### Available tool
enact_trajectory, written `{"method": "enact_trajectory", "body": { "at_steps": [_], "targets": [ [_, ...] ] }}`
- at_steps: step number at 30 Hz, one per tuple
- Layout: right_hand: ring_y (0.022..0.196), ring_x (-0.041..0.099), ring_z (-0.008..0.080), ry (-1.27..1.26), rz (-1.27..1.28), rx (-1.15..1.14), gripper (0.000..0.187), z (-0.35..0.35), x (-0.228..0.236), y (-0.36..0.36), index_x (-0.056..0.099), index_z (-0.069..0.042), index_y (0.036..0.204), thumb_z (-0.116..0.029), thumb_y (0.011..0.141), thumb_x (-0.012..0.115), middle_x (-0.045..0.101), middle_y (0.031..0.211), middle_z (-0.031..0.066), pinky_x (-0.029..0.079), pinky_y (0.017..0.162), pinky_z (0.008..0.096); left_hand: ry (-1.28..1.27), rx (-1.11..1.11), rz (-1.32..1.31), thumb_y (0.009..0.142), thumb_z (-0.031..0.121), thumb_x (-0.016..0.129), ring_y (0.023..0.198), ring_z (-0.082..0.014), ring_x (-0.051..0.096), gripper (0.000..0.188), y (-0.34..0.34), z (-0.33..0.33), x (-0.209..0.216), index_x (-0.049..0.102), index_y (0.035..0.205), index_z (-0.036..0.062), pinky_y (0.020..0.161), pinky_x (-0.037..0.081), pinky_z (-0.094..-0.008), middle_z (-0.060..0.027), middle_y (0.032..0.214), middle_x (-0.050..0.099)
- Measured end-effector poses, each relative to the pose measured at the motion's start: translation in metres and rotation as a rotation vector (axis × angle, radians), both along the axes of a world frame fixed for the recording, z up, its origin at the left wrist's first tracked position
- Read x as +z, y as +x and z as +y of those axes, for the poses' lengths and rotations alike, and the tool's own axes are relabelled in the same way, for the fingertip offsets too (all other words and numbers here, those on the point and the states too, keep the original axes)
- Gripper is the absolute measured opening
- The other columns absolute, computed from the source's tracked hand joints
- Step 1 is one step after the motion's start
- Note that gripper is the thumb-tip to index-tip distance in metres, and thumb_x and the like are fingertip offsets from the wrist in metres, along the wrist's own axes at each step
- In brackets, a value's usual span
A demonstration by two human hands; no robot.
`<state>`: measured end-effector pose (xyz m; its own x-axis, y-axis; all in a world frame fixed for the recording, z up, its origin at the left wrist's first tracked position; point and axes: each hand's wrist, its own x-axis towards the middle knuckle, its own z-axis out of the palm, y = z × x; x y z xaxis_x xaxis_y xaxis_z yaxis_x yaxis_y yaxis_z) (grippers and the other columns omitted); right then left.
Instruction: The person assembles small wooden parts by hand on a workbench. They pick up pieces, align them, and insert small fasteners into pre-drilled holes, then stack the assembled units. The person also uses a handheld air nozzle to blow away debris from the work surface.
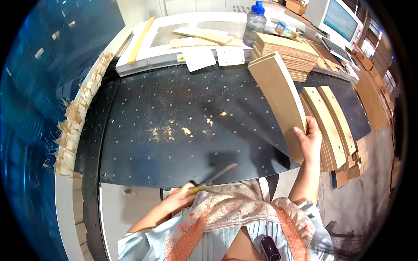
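Right hand (310,138) closed on long tan wooden board (278,98): thumb on face, fingers round right edge. Board's over black dotted table (148,108), toward right end. Left hand (182,197) curled round yellow-handled, thin-bladed tool (220,173), front edge.

No word or number reads clearly anywhere here, and the nearest we get to a sign is at the far side of the bench (143,102): there it is, a small yellow warning label (180,57) on the front edge of the white machine bed (148,66), showing a dark triangular mark, its finer detail too small to tell! Right beside it, two white paper sheets (199,59) hang over that same edge, no legible print on either. Across to the upper right, the computer monitor (341,20) glows blue-green, any lettering on its screen too small to read.
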<state>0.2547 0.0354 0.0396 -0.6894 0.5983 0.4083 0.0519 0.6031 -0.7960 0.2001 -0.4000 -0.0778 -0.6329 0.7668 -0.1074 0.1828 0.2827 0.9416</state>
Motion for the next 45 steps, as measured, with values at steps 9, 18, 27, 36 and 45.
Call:
{"method": "enact_trajectory", "body": {
  "at_steps": [9, 18, 27, 36, 45],
  "targets": [
    [0.085, 0.06, 0.0133, -0.002, 0.01, -0.094, 0.034, 0.025, -0.007, 0.037, 0.057, -0.001, 0.105, 0.003, 0.075, 0.074, 0.066, 0.092, 0.007, 0.048, 0.08, 0.0275, -0.889, -0.048, 0.268, 0.095, 0.035, 0.05, 0.076, -0.0441, 0.066, 0.037, 0.003, 0.032, 0.065, 0.043, 0.11, 0.0011, 0.067, 0.052, -0.0512, -0.0245, 0.08, 0.067],
    [0.09, 0.061, 0.0148, -0.093, 0.015, 0.011, 0.032, 0.028, -0.018, 0.008, 0.058, -0.002, 0.104, 0.003, 0.076, 0.073, 0.065, 0.093, 0.0077, 0.048, 0.083, 0.0289, -0.99, 0.536, 0.014, 0.095, 0.031, 0.051, 0.084, -0.0383, 0.068, 0.061, 0.028, -0.195, 0.005, 0.034, 0.136, -0.0102, 0.077, 0.054, -0.0451, -0.0257, 0.095, 0.067],
    [0.086, 0.063, 0.0191, 0.062, -0.093, 0.054, 0.033, 0.013, -0.008, -0.02, 0.058, -0.006, 0.103, 0.0, 0.075, 0.075, 0.066, 0.09, 0.009, 0.049, 0.08, 0.0315, -1.17, 0.831, -0.029, 0.095, 0.034, 0.052, 0.099, -0.0449, 0.062, 0.046, 0.042, -0.232, 0.012, 0.044, 0.123, -0.0012, 0.085, 0.05, -0.0496, -0.0289, 0.103, 0.065],
    [0.079, 0.064, 0.0245, 0.13, -0.155, 0.183, 0.033, -0.014, -0.011, -0.035, 0.059, -0.006, 0.101, -0.003, 0.073, 0.076, 0.064, 0.086, 0.0119, 0.05, 0.074, 0.0328, -1.049, 0.481, 0.006, 0.096, 0.036, 0.05, 0.085, -0.0408, 0.065, 0.039, 0.048, -0.125, 0.017, 0.047, 0.114, 0.0016, 0.075, 0.051, -0.0504, -0.0271, 0.093, 0.065],
    [0.08, 0.065, 0.0307, 0.209, -0.236, 0.232, 0.034, -0.036, -0.012, -0.046, 0.059, -0.006, 0.1, -0.008, 0.072, 0.077, 0.065, 0.087, 0.0131, 0.05, 0.073, 0.0362, -1.127, 1.003, 0.004, 0.097, 0.029, 0.051, 0.064, -0.0339, 0.067, 0.039, 0.041, -0.259, 0.0, 0.043, 0.114, -0.0051, 0.057, 0.053, -0.0449, -0.0238, 0.08, 0.066]
  ]
}}
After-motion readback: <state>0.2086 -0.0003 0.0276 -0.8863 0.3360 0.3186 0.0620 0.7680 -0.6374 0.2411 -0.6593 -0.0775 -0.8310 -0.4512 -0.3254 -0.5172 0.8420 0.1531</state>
